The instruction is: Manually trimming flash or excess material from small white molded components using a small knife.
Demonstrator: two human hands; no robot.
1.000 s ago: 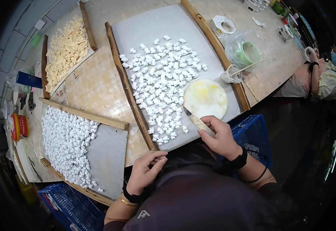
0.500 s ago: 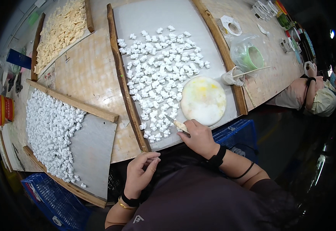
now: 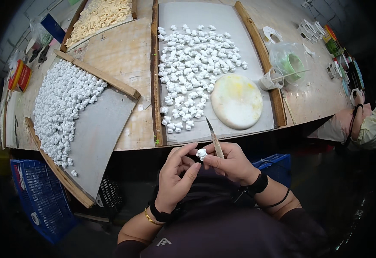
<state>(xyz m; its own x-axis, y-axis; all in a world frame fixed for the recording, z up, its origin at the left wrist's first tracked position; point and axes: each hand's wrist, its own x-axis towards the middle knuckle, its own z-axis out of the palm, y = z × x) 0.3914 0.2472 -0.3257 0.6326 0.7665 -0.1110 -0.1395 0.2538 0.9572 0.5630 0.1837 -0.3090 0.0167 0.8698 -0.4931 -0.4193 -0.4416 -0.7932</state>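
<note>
In front of my body, at the table's near edge, my right hand (image 3: 232,163) grips a knife (image 3: 216,139) with a wrapped pale handle, its dark pointed blade tilted up and away. The same hand pinches a small white knobbly figure (image 3: 201,154) between thumb and fingers. Just left of that figure, my left hand (image 3: 178,174) is open, thumb and curled fingers apart; whether a fingertip touches the figure is unclear. Beyond both hands, many similar white figures (image 3: 192,69) lie scattered on a grey board (image 3: 196,13), beside a round whitish slab (image 3: 237,103) with yellow stains.
Wooden strips (image 3: 263,56) edge the board. At left, a second board (image 3: 99,129) bears a dense heap of white pieces (image 3: 65,103); cream pieces (image 3: 104,15) lie farther back. Cups (image 3: 270,81) and a green container (image 3: 293,64) stand right. Another person (image 3: 360,124) sits far right.
My right hand has come back from the board toward my body, now with a white figure as well as the knife. My left hand has moved up and right beside it. The view has shifted.
</note>
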